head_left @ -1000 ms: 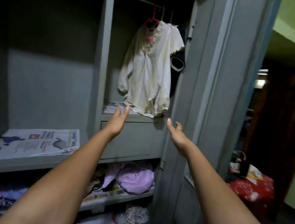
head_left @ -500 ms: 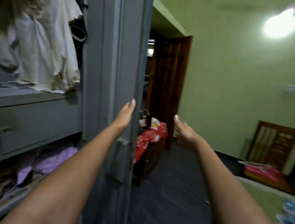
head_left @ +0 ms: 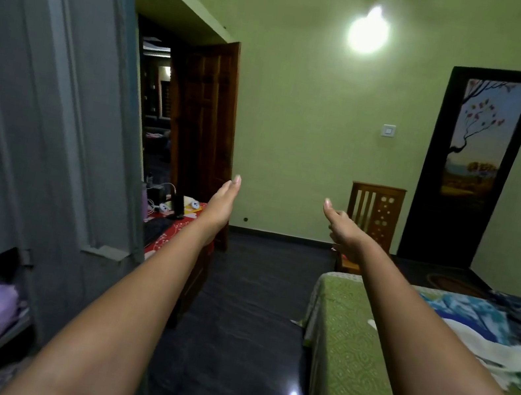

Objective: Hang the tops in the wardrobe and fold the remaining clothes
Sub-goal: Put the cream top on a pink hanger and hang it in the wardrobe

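Wardrobe point(head_left: 39, 123) now leftward, bed point(head_left: 360, 371) revealed.

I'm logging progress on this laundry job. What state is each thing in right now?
left hand: open, holding nothing
right hand: open, holding nothing
wardrobe door: open
wooden room door: open
clothes on the bed: unfolded, in a heap
ceiling light: on

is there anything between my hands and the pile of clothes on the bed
Nothing visible blocks the way. Both hands, left and right, are open and empty, held out over bare floor. The clothes lie uncovered on the bed, to the right.
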### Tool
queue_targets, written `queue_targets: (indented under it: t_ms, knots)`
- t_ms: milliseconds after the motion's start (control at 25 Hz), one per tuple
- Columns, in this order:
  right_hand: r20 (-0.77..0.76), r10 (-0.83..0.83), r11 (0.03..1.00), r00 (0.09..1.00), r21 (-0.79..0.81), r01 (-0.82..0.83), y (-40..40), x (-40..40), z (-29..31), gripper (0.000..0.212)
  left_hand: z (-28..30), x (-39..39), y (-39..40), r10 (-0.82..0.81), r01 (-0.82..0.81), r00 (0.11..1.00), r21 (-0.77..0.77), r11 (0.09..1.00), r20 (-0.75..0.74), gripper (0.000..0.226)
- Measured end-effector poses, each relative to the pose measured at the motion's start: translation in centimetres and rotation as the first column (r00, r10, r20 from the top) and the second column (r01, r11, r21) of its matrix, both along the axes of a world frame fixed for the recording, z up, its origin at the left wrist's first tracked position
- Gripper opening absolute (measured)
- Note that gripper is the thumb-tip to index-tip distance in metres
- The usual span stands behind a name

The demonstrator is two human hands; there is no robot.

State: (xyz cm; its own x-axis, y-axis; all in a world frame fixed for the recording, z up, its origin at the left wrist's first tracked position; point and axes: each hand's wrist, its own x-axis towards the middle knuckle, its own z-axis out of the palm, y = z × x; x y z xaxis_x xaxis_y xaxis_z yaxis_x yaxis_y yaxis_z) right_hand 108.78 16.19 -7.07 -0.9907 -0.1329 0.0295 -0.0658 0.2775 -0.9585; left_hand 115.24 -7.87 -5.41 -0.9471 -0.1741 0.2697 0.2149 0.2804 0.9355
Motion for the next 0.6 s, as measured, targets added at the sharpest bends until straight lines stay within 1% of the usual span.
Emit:
queue_targets:
  t_ms: [120, 160, 280, 400, 480, 560, 600]
  knots:
    - [-0.054, -0.079, 0.996, 0.995, -0.036, 0.077, 0.5, -4.7, -0.8, 0.082, -0.8, -4.6, 0.4, -0.011, 0.011, 1.0, -0.009, 1.0, 0.002, 0.063]
    - [-0.052, -0.084, 0.996, 0.995, -0.037, 0.082, 0.6, -6.6, -0.9, 0.084, -1.0, -6.4, 0.3, -0.009, 0.01, 1.0, -0.013, 1.0, 0.006, 0.064]
    - [-0.017, -0.05, 0.999, 0.999, -0.018, 0.049, 1.1, -13.1, -0.4, 0.094, -0.8, -12.6, 0.1, -0.006, 0.006, 1.0, 0.012, 1.0, -0.008, 0.064]
    - [0.021, -0.014, 1.0, 1.0, 0.006, 0.014, 2.0, -20.2, 1.7, 0.094, 1.0, -19.8, 0.3, 0.006, -0.005, 1.0, 0.033, 0.999, -0.02, 0.065]
    - [0.017, -0.007, 1.0, 1.0, 0.015, 0.007, 2.1, -24.7, 2.9, 0.093, 1.6, -24.5, 0.3, 0.027, -0.024, 0.999, 0.067, 0.997, -0.044, 0.066]
    - [-0.016, -0.01, 1.0, 1.0, 0.021, 0.011, 1.9, -29.5, 3.3, 0.089, 1.1, -29.0, 0.5, 0.036, -0.03, 0.997, 0.086, 0.996, -0.063, 0.065]
    - [-0.007, -0.012, 0.999, 1.0, 0.032, 0.012, 1.7, -31.9, 2.9, 0.088, 0.4, -31.1, 0.7, 0.031, -0.026, 0.998, 0.083, 0.996, -0.048, 0.064]
